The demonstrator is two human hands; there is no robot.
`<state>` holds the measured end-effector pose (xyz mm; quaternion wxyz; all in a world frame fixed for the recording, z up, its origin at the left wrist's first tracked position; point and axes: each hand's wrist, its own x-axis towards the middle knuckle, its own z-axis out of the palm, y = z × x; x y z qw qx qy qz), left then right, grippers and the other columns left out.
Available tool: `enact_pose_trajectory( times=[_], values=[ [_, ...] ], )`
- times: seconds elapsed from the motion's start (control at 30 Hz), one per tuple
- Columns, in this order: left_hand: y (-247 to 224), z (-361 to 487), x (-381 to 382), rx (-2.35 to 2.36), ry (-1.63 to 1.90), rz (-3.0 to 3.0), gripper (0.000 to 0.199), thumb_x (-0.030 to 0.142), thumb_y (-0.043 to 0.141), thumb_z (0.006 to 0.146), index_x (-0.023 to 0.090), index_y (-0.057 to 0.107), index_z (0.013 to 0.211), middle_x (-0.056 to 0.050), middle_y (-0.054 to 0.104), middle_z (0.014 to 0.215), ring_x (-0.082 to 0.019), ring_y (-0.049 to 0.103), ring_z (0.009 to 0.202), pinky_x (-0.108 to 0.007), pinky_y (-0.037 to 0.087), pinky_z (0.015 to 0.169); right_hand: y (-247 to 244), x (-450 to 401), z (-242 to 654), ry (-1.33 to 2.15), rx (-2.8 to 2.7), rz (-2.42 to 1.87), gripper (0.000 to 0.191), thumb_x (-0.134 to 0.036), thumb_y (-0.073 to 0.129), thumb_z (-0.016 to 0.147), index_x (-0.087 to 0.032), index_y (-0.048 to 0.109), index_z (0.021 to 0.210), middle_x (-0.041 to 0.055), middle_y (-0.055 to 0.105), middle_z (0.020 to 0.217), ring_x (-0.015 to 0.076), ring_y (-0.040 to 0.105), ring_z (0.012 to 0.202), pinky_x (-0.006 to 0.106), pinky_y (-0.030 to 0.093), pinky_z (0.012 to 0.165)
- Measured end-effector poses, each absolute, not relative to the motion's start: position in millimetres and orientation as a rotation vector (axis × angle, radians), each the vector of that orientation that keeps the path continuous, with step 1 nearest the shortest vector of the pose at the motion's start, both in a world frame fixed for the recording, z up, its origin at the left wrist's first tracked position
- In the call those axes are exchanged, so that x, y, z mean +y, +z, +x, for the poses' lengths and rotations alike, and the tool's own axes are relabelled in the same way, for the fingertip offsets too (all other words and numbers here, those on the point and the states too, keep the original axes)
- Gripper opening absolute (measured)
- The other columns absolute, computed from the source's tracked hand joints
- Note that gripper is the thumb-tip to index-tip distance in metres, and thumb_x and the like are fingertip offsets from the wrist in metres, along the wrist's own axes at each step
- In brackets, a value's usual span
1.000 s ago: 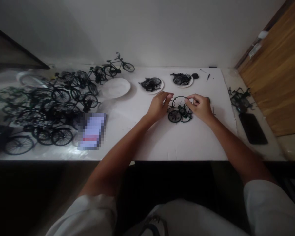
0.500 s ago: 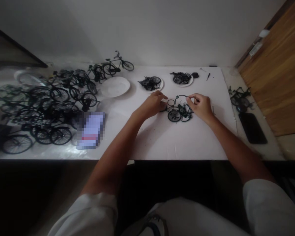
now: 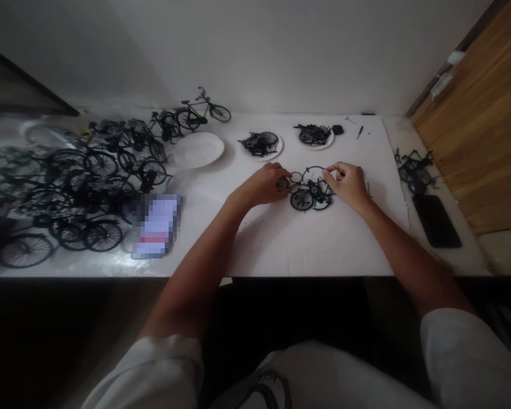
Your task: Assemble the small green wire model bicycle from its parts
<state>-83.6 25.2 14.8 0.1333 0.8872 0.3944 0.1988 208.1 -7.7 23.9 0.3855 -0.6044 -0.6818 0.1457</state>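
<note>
Between my hands on the white board lie small dark model bicycle parts, among them a spoked wheel and a thin small ring. My left hand is at the left of the parts, its fingers curled about a small dark round bicycle part, partly hidden by the fingers. With thumb and forefinger, my right hand pinches the right end of a thin curved dark strip, like a mudguard, which arches over the parts.
Many model bicycles crowd the left side, beside a pixelated packet. A white plate stands behind. Two more plates hold bicycle parts. On the right lie a phone and another small bicycle; a thin tool lies at the back.
My left hand has moved slightly down and right, and its fingers have closed in about the small round part. My right hand keeps its pinch on the curved strip.
</note>
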Motion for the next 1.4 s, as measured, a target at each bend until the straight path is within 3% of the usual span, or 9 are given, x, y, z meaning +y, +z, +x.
enact_pose_trajectory(
  times=[0.1, 0.27, 0.43, 0.53, 0.73, 0.93, 1.23, 1.4],
  values=[
    [14, -81, 24, 1.122, 0.573, 2.573, 0.043, 0.023, 0.076, 0.080, 0.023, 0.084, 0.122, -0.016, 0.076, 0.125, -0.036, 0.071, 0.118, -0.051, 0.062, 0.108, 23, -5, 212, 0.331, -1.743, -1.642, 0.024, -0.041, 0.074, 0.088, -0.018, 0.080, 0.086, -0.0028, 0.049, 0.058, 0.0157, 0.042, 0.056, 0.034, 0.034, 0.062],
    [11, -79, 25, 1.113, 0.614, 2.589, 0.035, 0.039, 0.079, 0.088, 0.023, 0.084, 0.119, -0.017, 0.076, 0.122, -0.036, 0.071, 0.116, -0.055, 0.059, 0.110, 21, 0, 217, 0.329, -1.810, -1.674, 0.025, -0.042, 0.076, 0.089, -0.018, 0.083, 0.087, 0.0014, 0.061, 0.063, 0.0181, 0.051, 0.062, 0.034, 0.037, 0.064],
    [13, -79, 24, 1.094, 0.606, 2.573, 0.028, 0.036, 0.078, 0.089, 0.022, 0.085, 0.113, -0.016, 0.076, 0.118, -0.036, 0.071, 0.117, -0.054, 0.059, 0.111, 27, 2, 227, 0.396, -1.883, -1.670, 0.035, -0.051, 0.073, 0.097, -0.018, 0.086, 0.100, 0.0055, 0.071, 0.077, 0.0202, 0.059, 0.071, 0.035, 0.041, 0.070],
    [12, -79, 25, 1.102, 0.622, 2.559, 0.028, 0.038, 0.080, 0.089, 0.023, 0.085, 0.112, -0.016, 0.076, 0.120, -0.035, 0.071, 0.115, -0.054, 0.059, 0.109, 32, 2, 233, 0.422, -1.927, -1.706, 0.040, -0.057, 0.082, 0.092, -0.019, 0.087, 0.105, 0.0036, 0.068, 0.076, 0.0191, 0.056, 0.068, 0.036, 0.041, 0.070],
    [9, -77, 28, 1.038, 0.671, 2.563, 0.016, 0.035, 0.080, 0.092, 0.023, 0.086, 0.102, -0.013, 0.078, 0.109, -0.031, 0.072, 0.109, -0.050, 0.059, 0.105, 35, -1, 233, 0.497, -1.970, -1.774, 0.039, -0.057, 0.095, 0.082, -0.021, 0.087, 0.094, 0.0028, 0.065, 0.072, 0.0190, 0.054, 0.068, 0.036, 0.041, 0.071],
    [13, -73, 26, 1.060, 0.674, 2.526, 0.016, 0.033, 0.080, 0.094, 0.022, 0.087, 0.103, -0.013, 0.080, 0.109, -0.029, 0.072, 0.108, -0.048, 0.059, 0.107, 36, -4, 228, 0.534, -1.940, -1.742, 0.036, -0.053, 0.093, 0.084, -0.019, 0.086, 0.093, 0.0017, 0.063, 0.071, 0.0180, 0.052, 0.067, 0.038, 0.046, 0.075],
    [14, -71, 25, 1.095, 0.702, 2.526, 0.015, 0.030, 0.081, 0.093, 0.020, 0.087, 0.102, -0.013, 0.082, 0.110, -0.030, 0.073, 0.108, -0.047, 0.057, 0.106, 35, -2, 226, 0.382, -1.957, -1.632, 0.032, -0.051, 0.083, 0.090, -0.019, 0.081, 0.085, -0.0027, 0.052, 0.062, 0.0150, 0.045, 0.060, 0.034, 0.035, 0.066],
    [12, -61, 22, 1.056, 0.939, 2.489, 0.020, 0.029, 0.070, 0.102, 0.018, 0.086, 0.105, -0.013, 0.084, 0.104, -0.028, 0.075, 0.101, -0.047, 0.057, 0.102, 35, -5, 222, 0.415, -1.885, -1.498, 0.038, -0.057, 0.079, 0.092, -0.019, 0.081, 0.089, -0.0064, 0.041, 0.057, 0.0131, 0.036, 0.056, 0.034, 0.032, 0.064]
  ],
)
